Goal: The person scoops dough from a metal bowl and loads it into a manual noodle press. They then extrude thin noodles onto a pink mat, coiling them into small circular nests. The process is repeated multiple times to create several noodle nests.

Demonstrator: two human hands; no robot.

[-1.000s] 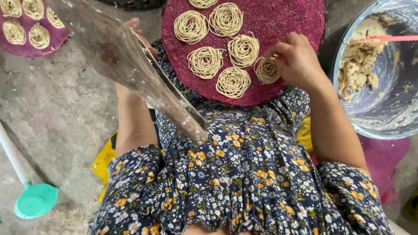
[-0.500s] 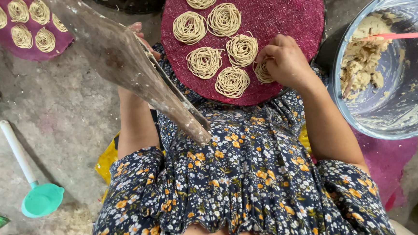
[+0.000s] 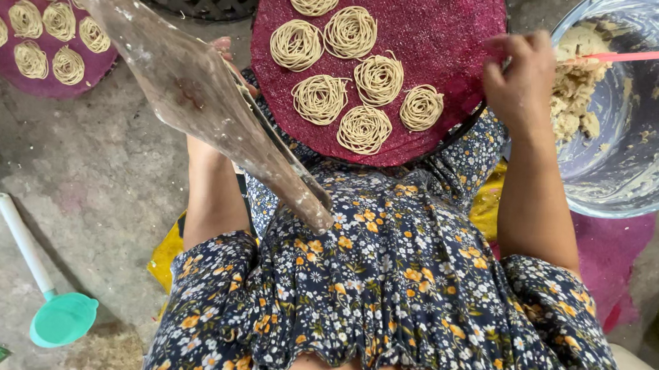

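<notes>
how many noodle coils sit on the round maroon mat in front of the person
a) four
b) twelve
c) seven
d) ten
c: seven pale noodle coils lie on the round maroon mat, while the right hand grips its edge near the bowl of dough.

The right hand (image 3: 521, 76) grips the rim of a round magenta woven mat (image 3: 445, 32) bearing seven coiled noodle spirals (image 3: 363, 129), beside a clear plastic piping bag (image 3: 197, 101).
</notes>
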